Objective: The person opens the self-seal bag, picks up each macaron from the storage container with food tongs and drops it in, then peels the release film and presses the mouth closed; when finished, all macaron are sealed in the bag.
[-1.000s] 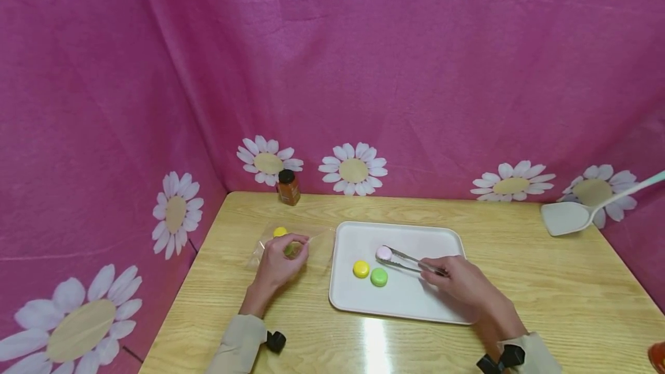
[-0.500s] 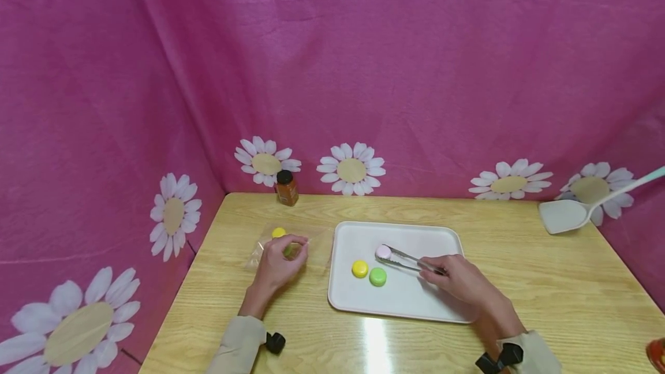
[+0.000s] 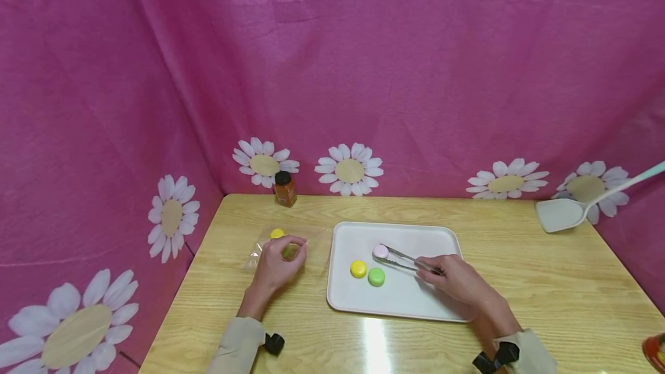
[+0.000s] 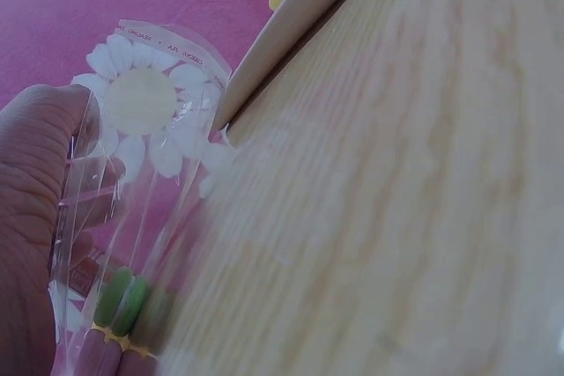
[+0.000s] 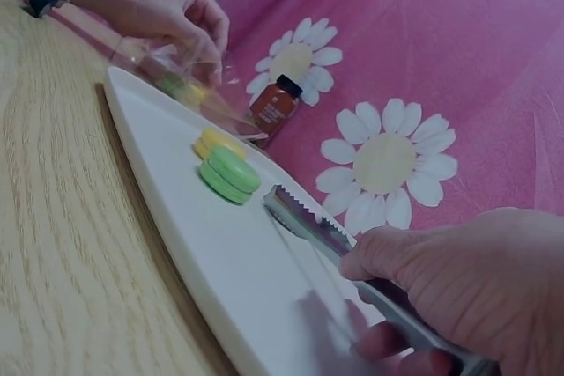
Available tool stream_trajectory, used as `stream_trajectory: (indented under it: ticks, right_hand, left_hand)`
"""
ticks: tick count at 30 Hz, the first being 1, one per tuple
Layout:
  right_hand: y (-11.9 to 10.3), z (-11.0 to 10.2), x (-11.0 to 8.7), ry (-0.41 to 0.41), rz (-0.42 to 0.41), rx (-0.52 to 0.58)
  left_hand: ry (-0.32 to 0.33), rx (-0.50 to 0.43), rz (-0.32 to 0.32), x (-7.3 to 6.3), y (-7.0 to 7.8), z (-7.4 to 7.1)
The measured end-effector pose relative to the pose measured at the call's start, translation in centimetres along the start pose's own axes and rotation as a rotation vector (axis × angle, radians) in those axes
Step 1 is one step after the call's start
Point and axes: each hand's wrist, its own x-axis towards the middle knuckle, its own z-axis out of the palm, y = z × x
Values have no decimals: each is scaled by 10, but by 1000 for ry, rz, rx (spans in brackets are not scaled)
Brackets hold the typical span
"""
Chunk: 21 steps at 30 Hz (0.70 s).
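Note:
My left hand (image 3: 279, 261) pinches the edge of a clear plastic bag (image 4: 167, 191) lying left of the tray. Inside the bag are a yellow macaron (image 3: 277, 234) and a green macaron (image 4: 123, 301), with purplish ones below in the left wrist view. My right hand (image 3: 452, 276) grips metal tongs (image 3: 400, 257) over the white tray (image 3: 415, 302). The tongs' tips lie either side of a pale pink macaron (image 3: 381, 251); whether they squeeze it I cannot tell. On the tray beside it sit another yellow macaron (image 3: 358, 269) and a green macaron (image 5: 231, 175).
A small dark-capped jar (image 3: 285, 189) of reddish-brown contents stands at the table's back left. A pale spatula (image 3: 563, 214) leans at the back right. Part of a red item (image 3: 653, 351) shows at the right edge. Pink flowered cloth (image 3: 395, 85) hangs behind the wooden table.

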Motion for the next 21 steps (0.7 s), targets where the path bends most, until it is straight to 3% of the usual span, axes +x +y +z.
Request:
stream_trajectory:
  ticks: [6, 12, 21]
  right_hand:
    - [2, 7, 2, 25, 17, 30]
    - [1, 12, 3, 65, -20, 51]
    - [-22, 11, 9, 73, -26, 137]
  left_hand:
    - [16, 7, 10, -1, -1, -1]
    - [34, -1, 51, 2, -2, 0]
    - [42, -5, 50, 3, -2, -2]
